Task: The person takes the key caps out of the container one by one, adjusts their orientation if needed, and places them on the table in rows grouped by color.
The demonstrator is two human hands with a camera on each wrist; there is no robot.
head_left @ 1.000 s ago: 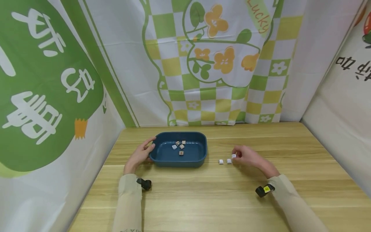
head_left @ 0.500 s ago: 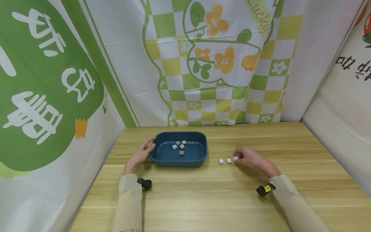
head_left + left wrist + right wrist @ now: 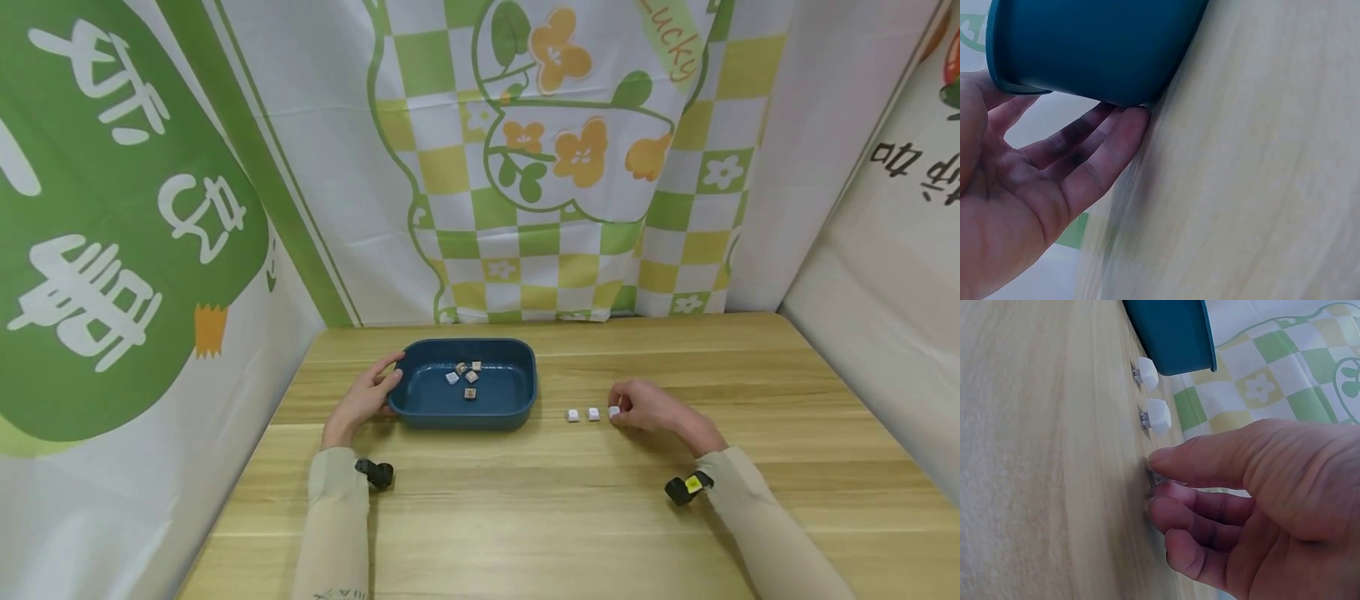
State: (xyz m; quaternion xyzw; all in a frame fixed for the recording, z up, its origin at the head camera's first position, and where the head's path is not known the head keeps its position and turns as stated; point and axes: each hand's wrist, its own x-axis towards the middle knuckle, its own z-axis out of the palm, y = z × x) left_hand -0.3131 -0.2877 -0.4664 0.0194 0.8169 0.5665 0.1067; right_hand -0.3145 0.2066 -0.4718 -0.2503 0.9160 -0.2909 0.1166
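Right of centre in the head view, the right hand point(image 3: 651, 406) pinches a small white piece point(image 3: 614, 412), mostly hidden by fingers from the wrist camera. The left hand point(image 3: 363, 400) grips the glossy blue tray point(image 3: 462, 422) at centre, cropped in both wrist views; markings on the cubes point(image 3: 470, 394) inside are illegible.

One blue oblong dish point(image 3: 461, 422) is holding four tan blocks point(image 3: 470, 394), one white block point(image 3: 452, 378); three white keycaps point(image 3: 594, 413) are sitting outside.
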